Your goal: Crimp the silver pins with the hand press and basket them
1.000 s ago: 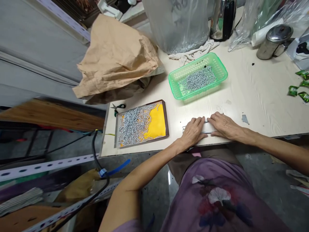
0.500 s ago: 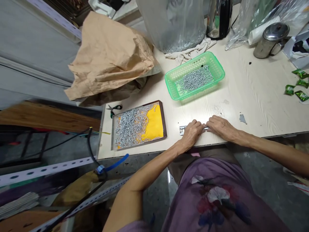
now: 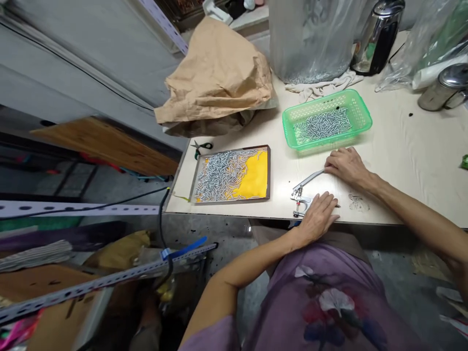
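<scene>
A metal plier-like hand tool [image 3: 308, 182] with two long handles and a spring lies at the table's front edge, its handles spread apart. My left hand [image 3: 319, 214] rests over the lower handle and holds it down against the table, covering much of it. The far end of the raised upper handle is gripped by my right hand [image 3: 345, 165], fingers bent around it. To the left, a shallow tray [image 3: 269, 173] with a yellow bottom holds many small silver metal pins [image 3: 221, 173]. More such pins lie in a green plastic basket [image 3: 290, 141] behind my right hand.
Scissors [image 3: 200, 147] lie by the tray's back left corner. Behind are a brown paper bag [image 3: 219, 73], a big clear plastic bag [image 3: 310, 44], a cloth [image 3: 321, 87] and a kettle [image 3: 378, 39]. A metal pot [image 3: 442, 90] stands at the right.
My hands have moved apart. The right hand has lifted the upper handle up and away, opening the tool; the left stays on the lower handle. The view has shifted.
</scene>
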A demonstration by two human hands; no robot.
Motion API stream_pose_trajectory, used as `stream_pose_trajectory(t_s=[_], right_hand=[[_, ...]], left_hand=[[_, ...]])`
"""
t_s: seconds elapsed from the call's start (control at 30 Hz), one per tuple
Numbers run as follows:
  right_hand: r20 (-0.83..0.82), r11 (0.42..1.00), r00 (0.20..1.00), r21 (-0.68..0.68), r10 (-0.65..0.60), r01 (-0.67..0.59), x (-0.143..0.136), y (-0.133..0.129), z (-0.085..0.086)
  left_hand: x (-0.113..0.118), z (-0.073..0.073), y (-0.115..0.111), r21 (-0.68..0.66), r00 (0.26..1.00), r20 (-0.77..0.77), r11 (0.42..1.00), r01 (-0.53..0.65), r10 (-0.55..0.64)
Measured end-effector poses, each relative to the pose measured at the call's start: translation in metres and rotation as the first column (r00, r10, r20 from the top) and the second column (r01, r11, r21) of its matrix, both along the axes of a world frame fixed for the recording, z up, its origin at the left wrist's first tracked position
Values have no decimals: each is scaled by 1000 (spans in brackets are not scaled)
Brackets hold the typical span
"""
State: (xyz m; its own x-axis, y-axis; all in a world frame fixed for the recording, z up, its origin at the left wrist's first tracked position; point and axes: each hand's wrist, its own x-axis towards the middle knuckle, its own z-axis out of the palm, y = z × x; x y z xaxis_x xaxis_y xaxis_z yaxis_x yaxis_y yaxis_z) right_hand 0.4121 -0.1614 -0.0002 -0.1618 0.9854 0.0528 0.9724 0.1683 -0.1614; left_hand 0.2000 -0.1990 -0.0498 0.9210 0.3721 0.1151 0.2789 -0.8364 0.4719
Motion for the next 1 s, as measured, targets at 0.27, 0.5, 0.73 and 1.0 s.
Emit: stream_pose_trajectory(t_s=[0.27,0.5,0.73,1.0], right_hand=[[12,854,855,-42,519,-518,-93,0,2],[-120,779,775,210,620,-591,-121,15,-7],[-371,836,906,548,205,35,-42,48,86],[-260,915,963,369,-68,164,6,33,49]], left_hand=[[5,9,0,-150,997,-83,989,-15,3],[5,-10,-5,77,995,-43,993,93,-89],[-37,26,83,225,959,163,937,-266,232],[-59,42,217,262,598,-74,594,-761,798]])
